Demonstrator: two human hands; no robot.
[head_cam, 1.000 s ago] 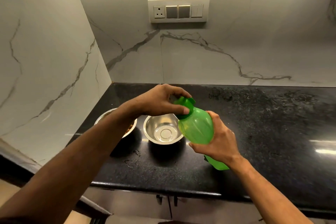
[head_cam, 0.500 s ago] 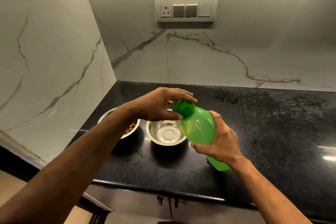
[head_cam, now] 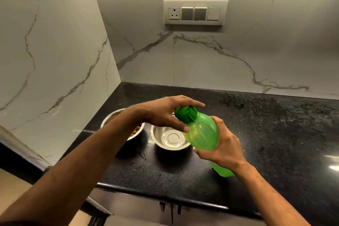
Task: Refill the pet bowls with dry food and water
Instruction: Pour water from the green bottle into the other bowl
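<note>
My right hand (head_cam: 222, 147) grips a green plastic bottle (head_cam: 202, 134) around its middle, tilted with the neck toward the upper left, above the black counter (head_cam: 256, 134). My left hand (head_cam: 165, 113) wraps the bottle's dark green cap (head_cam: 186, 114), thumb under it and fingers reaching over the top. Just below the cap stands an empty steel bowl (head_cam: 169, 138). A second steel bowl (head_cam: 117, 121) with brown dry food sits to its left, mostly covered by my left forearm.
The counter ends in a corner of marble-look walls on the left and back. A socket and switch plate (head_cam: 195, 13) is on the back wall. Cabinet doors (head_cam: 170, 211) run below the front edge. The counter stretches on to the right.
My left hand has shifted its hold on the cap, fingers now stretched further over the top. The bottle stays tilted over the empty bowl. The camera has swung slightly left.
</note>
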